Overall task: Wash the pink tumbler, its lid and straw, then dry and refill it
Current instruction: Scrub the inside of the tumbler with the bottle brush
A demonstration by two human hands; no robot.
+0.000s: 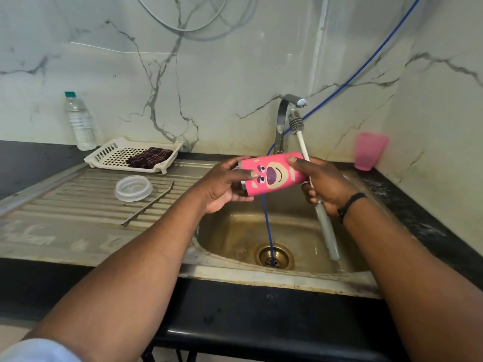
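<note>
The pink tumbler (273, 174), printed with a bear face, lies on its side in the air above the sink basin (235, 239). My left hand (222, 182) grips its left end. My right hand (322, 182) holds its right end with the thumb on top, and also grips the handle of a long bottle brush (300, 137) whose grey bristle head points up by the tap. The clear lid (133, 188) and the metal straw (149, 205) lie on the ribbed drainboard to the left.
A steel tap (283, 118) stands behind the tumbler. A blue hose (269, 231) runs down into the drain. A white drying tray (115, 154) with a dark cloth (150, 157), a water bottle (79, 121) and a pink cup (369, 150) stand around.
</note>
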